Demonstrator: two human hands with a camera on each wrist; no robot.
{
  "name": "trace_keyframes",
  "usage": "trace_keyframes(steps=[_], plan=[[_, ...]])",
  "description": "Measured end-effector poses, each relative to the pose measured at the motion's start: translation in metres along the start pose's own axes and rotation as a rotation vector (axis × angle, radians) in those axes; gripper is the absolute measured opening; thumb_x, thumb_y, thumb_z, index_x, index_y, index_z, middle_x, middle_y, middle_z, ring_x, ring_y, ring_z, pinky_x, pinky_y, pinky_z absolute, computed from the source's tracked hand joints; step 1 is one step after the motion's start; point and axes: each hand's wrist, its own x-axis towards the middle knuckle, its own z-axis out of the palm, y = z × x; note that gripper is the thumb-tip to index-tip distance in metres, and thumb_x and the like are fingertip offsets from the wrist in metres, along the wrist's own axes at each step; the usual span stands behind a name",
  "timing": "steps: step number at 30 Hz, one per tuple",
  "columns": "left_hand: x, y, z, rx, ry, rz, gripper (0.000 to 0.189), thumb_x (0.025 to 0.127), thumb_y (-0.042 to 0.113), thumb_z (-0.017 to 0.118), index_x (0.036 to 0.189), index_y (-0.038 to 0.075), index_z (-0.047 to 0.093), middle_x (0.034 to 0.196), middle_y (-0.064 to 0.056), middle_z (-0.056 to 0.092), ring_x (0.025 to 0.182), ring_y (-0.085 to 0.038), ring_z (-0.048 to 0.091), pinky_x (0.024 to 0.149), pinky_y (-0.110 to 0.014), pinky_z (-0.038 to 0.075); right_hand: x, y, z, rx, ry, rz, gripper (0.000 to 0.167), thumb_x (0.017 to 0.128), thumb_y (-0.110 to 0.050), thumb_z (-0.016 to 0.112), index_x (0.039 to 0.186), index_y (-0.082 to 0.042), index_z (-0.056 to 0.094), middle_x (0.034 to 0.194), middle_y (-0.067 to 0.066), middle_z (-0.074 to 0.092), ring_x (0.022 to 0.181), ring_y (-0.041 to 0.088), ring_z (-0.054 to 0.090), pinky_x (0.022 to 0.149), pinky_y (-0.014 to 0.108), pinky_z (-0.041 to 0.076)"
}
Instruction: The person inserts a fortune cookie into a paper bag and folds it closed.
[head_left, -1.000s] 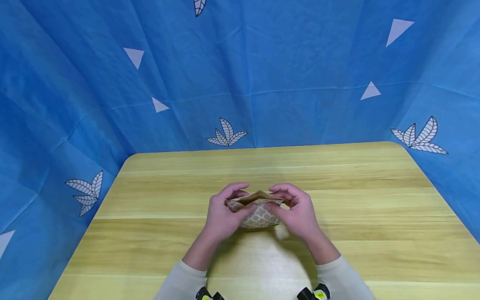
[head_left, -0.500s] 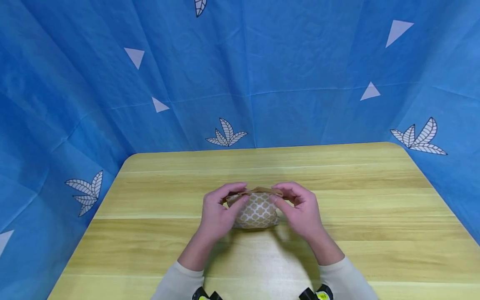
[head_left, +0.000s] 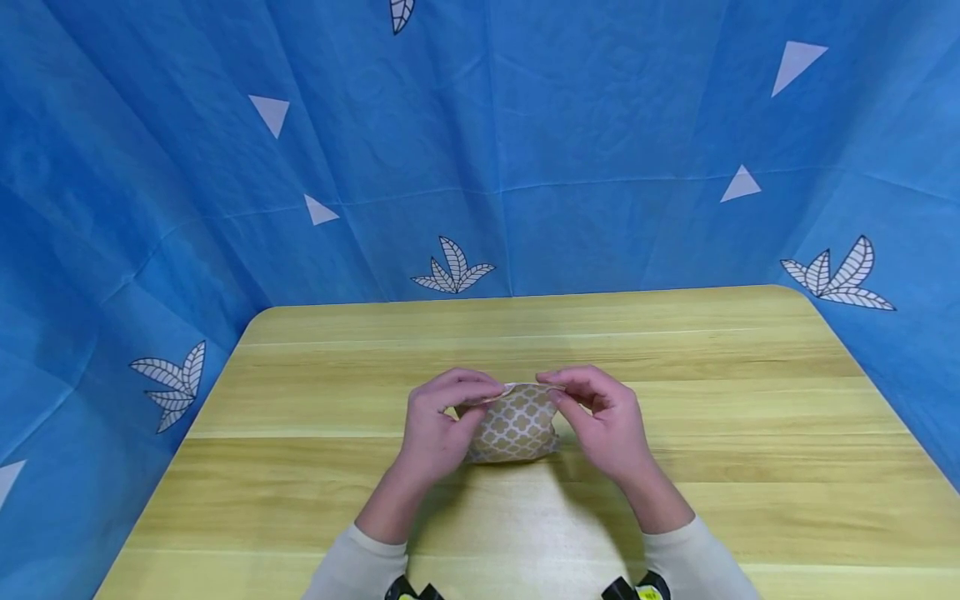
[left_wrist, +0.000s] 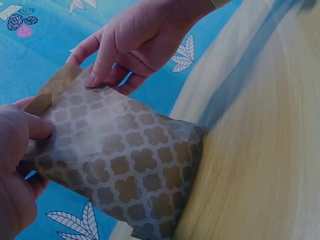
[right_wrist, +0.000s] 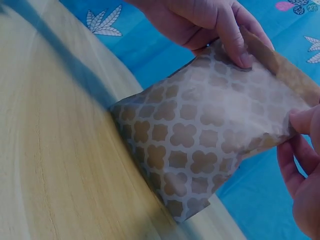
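Note:
A brown paper bag (head_left: 517, 425) with a white quatrefoil lattice stands on the table, its bottom edge down and its mouth up. My left hand (head_left: 442, 421) pinches the top edge at the left corner, thumb on the near face and fingers behind. My right hand (head_left: 603, 417) pinches the same edge at the right corner. In the left wrist view the top of the bag (left_wrist: 120, 145) shows a plain brown strip between both hands. The bag bulges slightly in the right wrist view (right_wrist: 195, 125); its inside is hidden.
The wooden table (head_left: 300, 500) has a pale, striped grain and rounded far corners. A blue curtain (head_left: 600, 108) with white leaves and triangles hangs behind it and at both sides. Light sleeves (head_left: 360, 567) and black wrist straps show at the lower edge.
The bag's mouth gaped a second ago; its edges now lie together and the top is folded over. Both hands moved slightly apart, then the left fingers came inward along the edge.

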Motion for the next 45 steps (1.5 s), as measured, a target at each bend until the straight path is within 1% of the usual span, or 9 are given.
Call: trace_keyframes(steps=[4, 7, 13, 16, 21, 24, 29, 37, 45], plan=[[-0.001, 0.001, 0.000, -0.007, -0.011, -0.031, 0.035, 0.080, -0.022, 0.065, 0.097, 0.005, 0.080, 0.100, -0.005, 0.071, 0.085, -0.020, 0.066, 0.063, -0.029, 0.057, -0.001, 0.000, -0.001, 0.006, -0.004, 0.001, 0.024, 0.086, 0.022, 0.061, 0.094, 0.002, 0.072, 0.104, 0.017, 0.072, 0.098, 0.022, 0.069, 0.081, 0.031, 0.056], [-0.002, 0.001, 0.000, -0.002, -0.020, -0.031, 0.033, 0.080, -0.021, 0.066, 0.097, 0.004, 0.080, 0.102, -0.006, 0.071, 0.085, -0.019, 0.066, 0.063, -0.029, 0.057, -0.002, 0.001, -0.001, 0.017, -0.008, -0.013, 0.025, 0.086, 0.023, 0.060, 0.090, 0.002, 0.072, 0.104, 0.020, 0.071, 0.102, 0.023, 0.068, 0.083, 0.032, 0.056], [-0.004, -0.002, -0.001, 0.007, -0.038, 0.028, 0.020, 0.081, -0.009, 0.075, 0.096, 0.004, 0.079, 0.102, -0.010, 0.071, 0.081, -0.021, 0.067, 0.062, -0.031, 0.058, -0.004, 0.002, -0.002, 0.020, -0.016, 0.006, 0.022, 0.083, 0.022, 0.065, 0.091, 0.003, 0.072, 0.104, 0.021, 0.071, 0.102, 0.022, 0.068, 0.083, 0.034, 0.056], [-0.005, -0.004, -0.002, 0.032, -0.039, 0.060, 0.018, 0.082, -0.005, 0.073, 0.097, 0.002, 0.078, 0.102, -0.011, 0.071, 0.083, -0.022, 0.067, 0.063, -0.030, 0.058, -0.004, 0.003, -0.003, 0.007, -0.020, 0.017, 0.023, 0.080, 0.021, 0.070, 0.096, 0.004, 0.072, 0.106, 0.020, 0.071, 0.099, 0.023, 0.068, 0.082, 0.034, 0.057], [-0.004, -0.007, -0.004, 0.107, -0.045, 0.065, 0.028, 0.085, -0.011, 0.061, 0.101, 0.003, 0.078, 0.105, -0.007, 0.073, 0.089, -0.019, 0.069, 0.073, -0.027, 0.057, -0.003, 0.003, -0.001, -0.036, 0.005, 0.023, 0.019, 0.082, 0.016, 0.071, 0.098, 0.006, 0.073, 0.103, 0.016, 0.072, 0.095, 0.023, 0.070, 0.081, 0.032, 0.057], [-0.003, -0.007, -0.006, 0.142, -0.056, 0.062, 0.032, 0.084, -0.014, 0.059, 0.101, 0.004, 0.078, 0.106, -0.005, 0.073, 0.098, -0.020, 0.069, 0.084, -0.029, 0.056, -0.003, 0.002, 0.000, -0.048, 0.029, 0.035, 0.015, 0.085, 0.015, 0.070, 0.096, 0.006, 0.074, 0.100, 0.014, 0.073, 0.092, 0.022, 0.070, 0.078, 0.030, 0.057], [-0.001, -0.005, -0.008, 0.144, -0.085, 0.061, 0.034, 0.083, -0.018, 0.060, 0.102, 0.004, 0.078, 0.107, -0.004, 0.073, 0.101, -0.021, 0.069, 0.091, -0.032, 0.053, -0.002, 0.002, 0.000, -0.024, 0.046, 0.036, 0.017, 0.084, 0.019, 0.067, 0.096, 0.008, 0.074, 0.098, 0.018, 0.073, 0.090, 0.022, 0.071, 0.076, 0.029, 0.058], [0.002, -0.004, -0.010, 0.134, -0.105, 0.024, 0.039, 0.084, -0.023, 0.058, 0.101, 0.005, 0.079, 0.107, -0.004, 0.073, 0.102, -0.020, 0.069, 0.091, -0.032, 0.053, -0.001, 0.001, -0.001, -0.039, 0.065, 0.052, 0.019, 0.085, 0.019, 0.066, 0.095, 0.007, 0.076, 0.097, 0.018, 0.073, 0.087, 0.017, 0.071, 0.071, 0.026, 0.058], [0.002, -0.012, -0.008, 0.131, -0.115, -0.085, 0.033, 0.088, -0.015, 0.060, 0.101, 0.008, 0.079, 0.106, 0.001, 0.073, 0.098, -0.014, 0.068, 0.080, -0.031, 0.057, -0.001, 0.009, 0.001, -0.054, 0.099, 0.105, 0.016, 0.086, 0.016, 0.068, 0.093, 0.006, 0.077, 0.095, 0.018, 0.073, 0.078, 0.015, 0.070, 0.061, 0.025, 0.057]])
